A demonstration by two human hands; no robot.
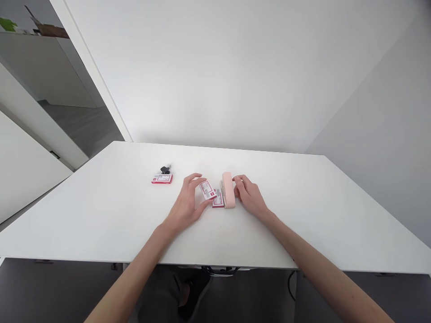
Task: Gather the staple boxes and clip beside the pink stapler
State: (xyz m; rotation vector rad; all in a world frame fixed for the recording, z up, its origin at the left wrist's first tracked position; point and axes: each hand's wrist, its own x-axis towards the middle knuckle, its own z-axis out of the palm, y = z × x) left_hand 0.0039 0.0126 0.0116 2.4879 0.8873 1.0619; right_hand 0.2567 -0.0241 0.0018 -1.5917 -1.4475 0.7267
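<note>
Between the thumb and fingers of my left hand [185,202] is a small white-and-red staple box [208,189], tilted and held at its ends. Its lower corner overlaps a second staple box [218,198] that lies on the table. Touching that second box on its right is a pink stapler [229,190], lengthwise away from me. My right hand [249,195] rests just right of the stapler with its fingers curled in, the fingertips close to the stapler's side. Whether they touch it I cannot tell.
Farther left on the white table [101,202] lies another red-and-white box [162,179], with a small black object [165,170] behind it. A white wall [215,80] rises along the table's back edge. A dark cable [290,287] hangs below the front edge.
</note>
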